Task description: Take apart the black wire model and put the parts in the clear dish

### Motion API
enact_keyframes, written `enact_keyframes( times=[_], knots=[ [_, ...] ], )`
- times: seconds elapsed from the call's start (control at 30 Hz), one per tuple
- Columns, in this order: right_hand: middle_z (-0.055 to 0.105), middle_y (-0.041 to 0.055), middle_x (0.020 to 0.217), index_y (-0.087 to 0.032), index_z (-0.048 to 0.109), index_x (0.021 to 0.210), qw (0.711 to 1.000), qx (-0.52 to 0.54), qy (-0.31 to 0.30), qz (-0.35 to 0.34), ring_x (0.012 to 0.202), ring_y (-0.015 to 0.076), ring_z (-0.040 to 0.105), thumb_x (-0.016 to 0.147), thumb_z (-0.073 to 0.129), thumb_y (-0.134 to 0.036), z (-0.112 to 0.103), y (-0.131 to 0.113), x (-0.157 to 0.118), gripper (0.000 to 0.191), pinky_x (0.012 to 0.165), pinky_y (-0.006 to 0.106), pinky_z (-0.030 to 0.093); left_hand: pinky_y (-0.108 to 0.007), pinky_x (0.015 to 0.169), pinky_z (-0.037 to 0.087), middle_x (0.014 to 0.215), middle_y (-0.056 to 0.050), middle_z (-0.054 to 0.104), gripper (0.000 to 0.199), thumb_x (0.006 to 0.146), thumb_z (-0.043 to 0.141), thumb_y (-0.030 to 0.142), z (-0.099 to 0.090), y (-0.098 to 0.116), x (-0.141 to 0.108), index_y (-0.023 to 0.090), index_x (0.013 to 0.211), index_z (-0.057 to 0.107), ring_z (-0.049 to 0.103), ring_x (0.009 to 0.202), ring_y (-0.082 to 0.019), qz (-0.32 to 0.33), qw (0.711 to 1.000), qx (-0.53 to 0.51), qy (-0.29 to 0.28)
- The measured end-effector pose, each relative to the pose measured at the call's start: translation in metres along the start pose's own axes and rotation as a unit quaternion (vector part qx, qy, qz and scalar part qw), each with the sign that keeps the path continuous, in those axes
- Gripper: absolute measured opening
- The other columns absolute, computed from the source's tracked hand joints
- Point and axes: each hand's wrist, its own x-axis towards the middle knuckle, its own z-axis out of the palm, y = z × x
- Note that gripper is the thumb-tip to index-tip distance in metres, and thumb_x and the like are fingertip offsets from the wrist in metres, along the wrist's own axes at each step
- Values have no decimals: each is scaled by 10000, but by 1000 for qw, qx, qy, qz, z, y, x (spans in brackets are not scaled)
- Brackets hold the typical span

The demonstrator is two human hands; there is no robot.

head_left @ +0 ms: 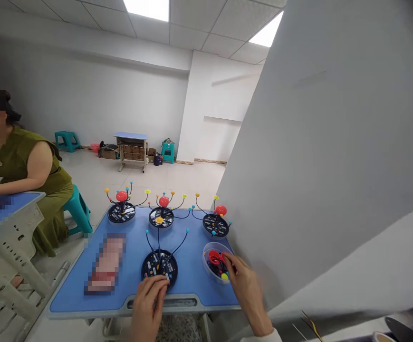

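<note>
A solar system model with a round black base (172,266) stands near the table's front edge. Dark curved arms rise from it, tipped with a yellow-orange ball (159,220) and two blue balls. My left hand (149,297) is at the near rim of this base, fingers and thumb pinched together; what they grip is hidden. To the right sits a clear plastic tub (206,267) holding a red half-ball (214,257), dark parts and a yellow piece (225,276). Over its right rim reaches my right hand (242,278), finger and thumb closed on another red half-ball-like piece.
Along the far side of the blue table (120,304) stand three models with red centre balls: left (121,196), middle (164,202) and right (221,210). A blurred flat item (105,263) lies left. A grey wall (316,166) borders the right side. Another person (24,180) sits left.
</note>
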Motion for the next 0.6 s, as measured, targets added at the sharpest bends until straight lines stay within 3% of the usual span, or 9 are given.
enact_keyframes(
  times=[0.1,0.2,0.3,0.43,0.6],
  knots=[
    [804,142,1050,-212,794,1085,993,105,-42,-19,896,309,752,965,406,-582,26,-21,-7,550,773,389,549,-447,835,605,1132,-112,747,337,1016,428,433,-13,-1,14,252,990,712,703,1048,-306,-70,997,36,25],
    [805,138,843,-157,778,1093,972,210,-103,-26,640,253,731,936,356,-722,58,-47,-15,722,607,348,565,-465,805,574,1089,-122,740,286,1001,421,402,-16,2,31,234,1019,652,697,1011,-318,-102,993,65,8],
    [798,128,823,-138,757,1087,946,288,-144,-24,522,208,682,901,343,-794,87,-70,-18,798,525,322,549,-481,830,535,1027,-103,753,200,951,490,322,-12,2,44,225,1068,620,696,1000,-331,-106,991,79,-7],
    [775,93,784,-162,762,1027,925,343,-159,-21,536,201,674,892,442,-749,113,-90,-12,682,545,314,535,-487,845,498,953,-99,757,93,893,554,291,-3,-3,54,226,951,588,698,986,-355,-117,988,100,-22],
    [782,63,898,-202,765,1019,911,369,-185,-8,488,152,636,933,525,-526,132,-101,0,412,507,283,500,-501,856,473,986,-125,767,118,919,474,280,4,-7,57,225,982,557,694,1035,-379,-113,988,100,-33]
  ],
)
